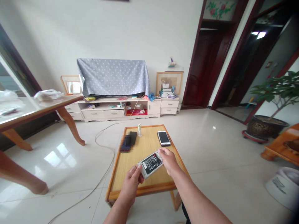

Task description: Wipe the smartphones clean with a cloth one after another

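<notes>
Between my two hands is an opened phone (151, 164), its back cover off so that a black battery with white print shows. My left hand (132, 180) pinches its lower left end, thumb on top. At the upper right end, my right hand (168, 160) grips the other edge. The phone is tilted above the small wooden table (121, 179). Farther back on that tabletop lie a white phone (163, 137) with a dark screen, on the right, and a dark phone-like slab (132, 139), partly blurred out, on the left. A small clear spray bottle (139, 130) stands near the far edge.
A cable (102, 179) runs over the tiled floor left of the table. A larger wooden table (63, 102) stands at the left. Along the wall is a low cabinet (102, 114) under a dotted cloth (114, 76). A potted plant (263, 126) and white bucket (283, 186) stand right.
</notes>
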`<state>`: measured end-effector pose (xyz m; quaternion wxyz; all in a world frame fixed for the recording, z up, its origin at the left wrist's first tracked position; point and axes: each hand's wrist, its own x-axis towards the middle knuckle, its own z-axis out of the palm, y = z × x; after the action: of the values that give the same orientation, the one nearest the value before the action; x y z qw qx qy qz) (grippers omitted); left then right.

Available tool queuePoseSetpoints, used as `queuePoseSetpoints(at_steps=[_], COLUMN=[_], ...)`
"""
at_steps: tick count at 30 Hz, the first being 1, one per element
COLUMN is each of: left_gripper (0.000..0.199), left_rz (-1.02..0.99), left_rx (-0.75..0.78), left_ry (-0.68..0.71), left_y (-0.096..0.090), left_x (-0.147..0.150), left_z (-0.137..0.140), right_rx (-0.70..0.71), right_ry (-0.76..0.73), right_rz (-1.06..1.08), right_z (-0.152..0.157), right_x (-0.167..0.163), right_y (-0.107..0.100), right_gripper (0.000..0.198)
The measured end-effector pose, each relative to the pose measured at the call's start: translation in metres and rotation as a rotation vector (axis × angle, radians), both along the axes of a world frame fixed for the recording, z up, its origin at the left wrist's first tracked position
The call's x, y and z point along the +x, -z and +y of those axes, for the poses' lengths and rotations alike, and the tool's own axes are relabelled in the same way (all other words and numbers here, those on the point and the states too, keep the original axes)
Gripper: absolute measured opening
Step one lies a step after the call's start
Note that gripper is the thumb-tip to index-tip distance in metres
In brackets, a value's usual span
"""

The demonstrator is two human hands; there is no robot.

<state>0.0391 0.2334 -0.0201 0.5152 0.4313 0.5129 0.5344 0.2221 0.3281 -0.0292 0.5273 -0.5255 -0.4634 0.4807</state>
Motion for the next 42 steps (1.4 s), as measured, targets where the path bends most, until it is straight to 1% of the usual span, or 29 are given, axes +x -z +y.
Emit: queuePoseSetpoints(at_steps=[3, 5, 6, 7, 9, 11, 12, 14, 17, 19, 21, 23, 25, 27, 29, 32, 34, 35, 39, 40, 41, 42], left_gripper=[0.046, 0.051, 0.055, 0.06, 0.068, 0.07, 0.068, 0.064, 0.063, 0.058, 0.05, 0.041, 0.034, 0.032, 0.03, 0.032, 0.033, 0.032, 0.032, 0.032, 0.033, 0.033], left_rz=[0.131, 0.261, 0.351, 0.457, 0.684, 0.864, 0.925, 0.98, 0.936, 0.874, 0.797, 0.7, 0.599, 0.521, 0.472, 0.429, 0.416, 0.417, 0.451, 0.451, 0.444, 0.431], left_rx=[0.073, 0.177, 0.248, 0.322, 0.46, 0.563, 0.598, 0.645, 0.674, 0.658, 0.606, 0.52, 0.439, 0.389, 0.375, 0.38, 0.379, 0.372, 0.323, 0.313, 0.311, 0.315], left_ry=[-0.065, -0.126, -0.132, -0.111, -0.025, 0.043, 0.062, 0.082, 0.081, 0.065, 0.058, 0.045, 0.014, -0.024, -0.036, -0.014, -0.021, -0.03, -0.065, -0.061, -0.051, -0.03], left_y=[0.003, 0.006, 0.008, 0.009, 0.012, 0.016, 0.018, 0.023, 0.03, 0.031, 0.031, 0.028, 0.024, 0.018, 0.011, 0.003, 0.002, 0.002, 0.009, 0.011, 0.013, 0.015], left_x=[0.006, 0.008, 0.008, 0.007, 0.004, 0.002, 0.001, 0.0, 0.0, 0.002, 0.005, 0.009, 0.014, 0.019, 0.023, 0.026, 0.025, 0.024, 0.018, 0.017, 0.017, 0.017], left_z=[0.001, 0.0, -0.001, -0.002, -0.004, -0.003, -0.001, 0.002, 0.005, 0.005, 0.003, 0.002, 0.0, -0.001, -0.003, -0.005, -0.006, -0.006, -0.004, -0.003, -0.002, -0.001], right_rx=[-0.005, -0.012, -0.017, -0.021, -0.028, -0.029, -0.027, -0.016, 0.021, 0.063, 0.104, 0.183, 0.311, 0.44, 0.529, 0.646, 0.654, 0.621, 0.377, 0.361, 0.384, 0.44], right_ry=[0.036, 0.067, 0.08, 0.09, 0.098, 0.091, 0.082, 0.064, 0.066, 0.085, 0.103, 0.109, 0.112, 0.108, 0.064, -0.122, -0.19, -0.181, -0.021, -0.008, -0.02, -0.054], right_rz=[0.012, 0.015, 0.013, 0.01, -0.004, -0.026, -0.041, -0.079, -0.152, -0.201, -0.24, -0.315, -0.478, -0.71, -0.912, -1.046, -1.077, -1.085, -1.099, -1.104, -1.109, -1.113], right_z=[0.0, 0.003, 0.005, 0.006, 0.008, 0.006, 0.005, 0.001, -0.003, -0.004, -0.005, -0.009, -0.019, -0.034, -0.054, -0.074, -0.072, -0.067, -0.04, -0.039, -0.043, -0.05], right_x=[0.004, 0.01, 0.013, 0.016, 0.021, 0.022, 0.022, 0.022, 0.021, 0.023, 0.023, 0.02, 0.012, 0.0, -0.015, -0.03, -0.029, -0.025, -0.01, -0.01, -0.013, -0.018], right_y=[-0.002, -0.004, -0.004, -0.004, -0.005, -0.007, -0.007, -0.009, -0.011, -0.014, -0.017, -0.02, -0.023, -0.028, -0.033, -0.042, -0.045, -0.046, -0.041, -0.04, -0.039, -0.039], right_gripper=[0.057, 0.054, 0.053, 0.051, 0.049, 0.047, 0.046, 0.044, 0.046, 0.049, 0.051, 0.052, 0.052, 0.051, 0.05, 0.051, 0.05, 0.049, 0.053, 0.054, 0.054, 0.054])
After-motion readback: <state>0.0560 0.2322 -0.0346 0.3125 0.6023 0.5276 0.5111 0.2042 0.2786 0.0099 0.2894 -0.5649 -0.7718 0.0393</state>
